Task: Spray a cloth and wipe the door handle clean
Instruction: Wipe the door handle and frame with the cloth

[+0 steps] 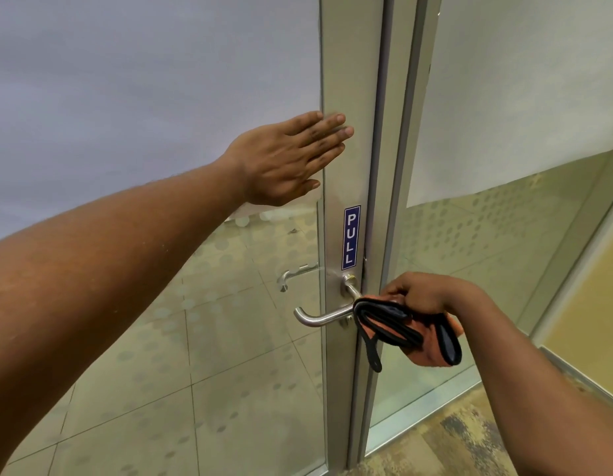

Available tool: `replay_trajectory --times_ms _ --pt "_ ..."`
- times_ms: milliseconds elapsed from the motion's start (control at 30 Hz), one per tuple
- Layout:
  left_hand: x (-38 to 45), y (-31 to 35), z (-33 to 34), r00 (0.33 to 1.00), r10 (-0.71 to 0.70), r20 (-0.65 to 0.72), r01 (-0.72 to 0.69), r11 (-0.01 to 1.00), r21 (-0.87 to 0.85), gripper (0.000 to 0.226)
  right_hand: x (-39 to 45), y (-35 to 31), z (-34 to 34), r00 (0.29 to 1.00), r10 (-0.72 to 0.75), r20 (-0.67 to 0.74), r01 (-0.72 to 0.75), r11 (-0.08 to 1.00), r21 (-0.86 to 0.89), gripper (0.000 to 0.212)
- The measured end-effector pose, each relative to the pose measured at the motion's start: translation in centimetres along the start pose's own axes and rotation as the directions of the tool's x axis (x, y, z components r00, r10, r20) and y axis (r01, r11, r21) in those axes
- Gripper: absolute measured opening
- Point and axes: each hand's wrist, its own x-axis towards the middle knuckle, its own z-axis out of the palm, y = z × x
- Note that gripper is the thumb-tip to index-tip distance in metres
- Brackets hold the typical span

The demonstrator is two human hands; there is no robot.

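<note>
A silver lever door handle (320,317) sticks out from the metal door stile (349,97) below a blue PULL sticker (351,238). My right hand (425,293) grips a folded orange cloth with dark edging (406,333), whose left end touches the handle's inner end near the stile. My left hand (287,158) lies flat and empty against the door, fingers together, above the sticker. No spray bottle is in view.
The door is glass (160,80), frosted on top and dotted lower down, with a second handle (294,273) seen through it on the far side. A fixed glass panel (504,166) stands to the right. Patterned carpet (452,441) covers the floor at the bottom right.
</note>
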Motion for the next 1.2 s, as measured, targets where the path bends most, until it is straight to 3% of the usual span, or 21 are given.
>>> replay_trajectory --times_ms 200,300,367,533,700,833,900,967,1000,1067,1133,1200 --pt "0.0 0.1 0.0 1.000 0.011 -0.003 -0.011 1.000 0.008 0.071 1.9 -1.1 -0.6 0.983 -0.032 -0.181 0.057 0.989 0.134 0.026" --pt "0.0 0.1 0.0 1.000 0.005 0.004 -0.005 1.000 0.008 0.071 2.9 -2.9 -0.4 0.980 -0.041 -0.195 0.054 0.997 0.059 0.032" --pt "0.0 0.1 0.1 1.000 0.006 0.000 -0.006 1.000 0.010 0.070 3.6 -3.7 -0.2 0.982 -0.037 -0.187 0.039 0.999 0.003 0.036" --pt "0.0 0.1 0.2 1.000 0.003 -0.016 -0.002 1.000 0.002 0.071 4.3 -4.6 0.4 0.997 0.026 -0.074 -0.017 0.992 0.122 0.028" --pt "0.0 0.1 0.1 1.000 0.002 -0.021 -0.002 1.000 0.007 0.070 4.1 -4.7 2.0 0.995 0.067 -0.067 -0.047 0.963 0.266 0.018" --pt "0.0 0.1 0.1 1.000 0.001 -0.017 -0.001 1.000 0.012 0.070 3.4 -5.5 2.1 0.999 0.018 -0.047 -0.014 0.997 0.072 0.021" --pt "-0.1 0.1 0.1 1.000 0.002 -0.012 -0.002 1.000 0.017 0.070 2.6 -5.6 1.9 0.999 -0.003 -0.044 0.005 0.998 0.056 0.017" --pt "-0.1 0.1 0.1 1.000 0.003 -0.007 -0.003 1.000 0.018 0.070 1.3 -4.7 2.1 1.000 -0.020 -0.006 0.021 0.976 0.219 0.016" --pt "-0.1 0.1 0.0 1.000 0.002 -0.003 -0.002 1.000 0.018 0.070 0.6 -3.8 2.5 0.999 -0.025 0.028 0.013 0.927 0.374 0.017" --pt "-0.1 0.1 -0.1 1.000 0.003 0.006 -0.003 1.000 0.029 0.070 -0.6 -1.7 3.7 0.996 -0.047 0.070 -0.014 0.725 0.688 0.020" --pt "-0.1 0.2 -0.1 1.000 0.006 0.009 -0.007 0.999 0.042 0.070 -1.6 0.4 5.4 0.998 -0.026 0.050 -0.035 0.410 0.911 0.022" --pt "-0.1 0.2 -0.1 1.000 0.005 0.016 -0.005 0.999 0.046 0.070 -2.5 2.2 7.1 0.999 0.011 0.033 -0.034 0.109 0.993 0.027"
